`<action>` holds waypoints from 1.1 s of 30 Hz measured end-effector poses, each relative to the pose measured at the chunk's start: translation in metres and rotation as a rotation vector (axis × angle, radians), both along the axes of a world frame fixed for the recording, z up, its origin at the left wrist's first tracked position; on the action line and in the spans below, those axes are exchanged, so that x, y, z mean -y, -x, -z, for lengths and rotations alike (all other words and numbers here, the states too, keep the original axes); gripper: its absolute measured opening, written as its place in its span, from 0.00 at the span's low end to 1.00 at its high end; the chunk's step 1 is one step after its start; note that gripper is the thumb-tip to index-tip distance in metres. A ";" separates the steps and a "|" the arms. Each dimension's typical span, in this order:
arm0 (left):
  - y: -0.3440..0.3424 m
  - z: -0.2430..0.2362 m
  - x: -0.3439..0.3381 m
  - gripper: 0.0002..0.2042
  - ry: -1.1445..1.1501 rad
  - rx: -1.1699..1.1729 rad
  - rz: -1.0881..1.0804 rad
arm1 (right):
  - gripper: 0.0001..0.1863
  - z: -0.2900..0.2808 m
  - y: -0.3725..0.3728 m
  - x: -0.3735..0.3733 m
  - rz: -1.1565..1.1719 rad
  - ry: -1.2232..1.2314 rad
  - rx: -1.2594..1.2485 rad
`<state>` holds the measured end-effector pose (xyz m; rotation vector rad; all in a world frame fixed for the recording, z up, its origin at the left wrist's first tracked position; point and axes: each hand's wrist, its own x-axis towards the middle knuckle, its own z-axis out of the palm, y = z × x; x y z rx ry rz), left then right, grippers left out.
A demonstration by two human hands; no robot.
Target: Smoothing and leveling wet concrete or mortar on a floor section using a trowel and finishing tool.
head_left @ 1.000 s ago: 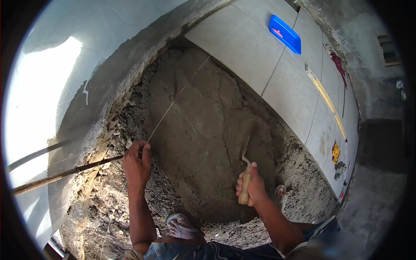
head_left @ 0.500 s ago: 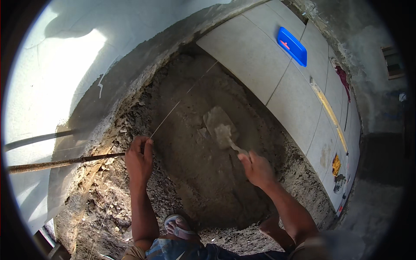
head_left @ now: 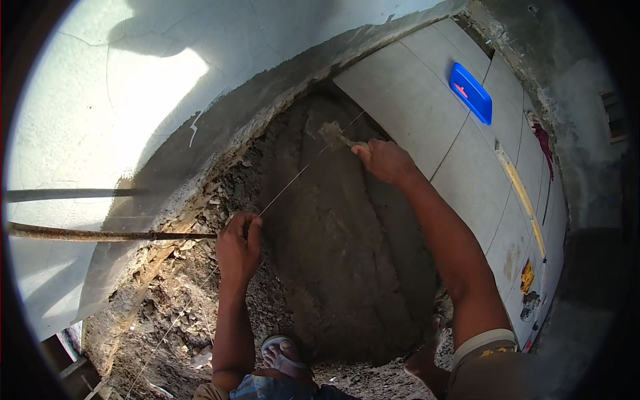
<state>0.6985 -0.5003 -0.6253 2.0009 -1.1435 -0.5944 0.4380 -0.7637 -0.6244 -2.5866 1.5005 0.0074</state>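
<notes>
My left hand is closed, its thumb and fingers pinching a thin string. From there the string runs taut across the wet mortar bed to the laid tiles' edge. The tip of a rusty metal rod meets my left hand from the left; whether the fingers also grip it I cannot tell. My right hand is wrapped round the handle of a trowel. The trowel's mortar-smeared blade lies at the far end of the bed, by the string, and its outline blends into the mortar.
Large pale floor tiles cover the right side, bearing a blue tray, a long yellowish strip and a yellow cloth-like piece. A partly plastered wall rises on the left. Loose rubble lies along its foot.
My right hand has carried the trowel from the middle of the mortar to its far end, smoothing the surface behind. My left hand stays on the string while the whole view has shifted somewhat.
</notes>
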 end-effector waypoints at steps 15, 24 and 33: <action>0.000 0.000 0.000 0.06 0.035 -0.034 0.024 | 0.33 -0.036 -0.006 -0.021 0.384 -0.531 0.249; -0.002 -0.001 0.002 0.06 0.003 0.007 0.003 | 0.33 -0.024 -0.042 -0.013 0.594 -0.906 0.502; -0.002 0.009 0.000 0.07 0.004 0.076 0.009 | 0.31 -0.020 -0.006 -0.105 0.073 -0.335 0.057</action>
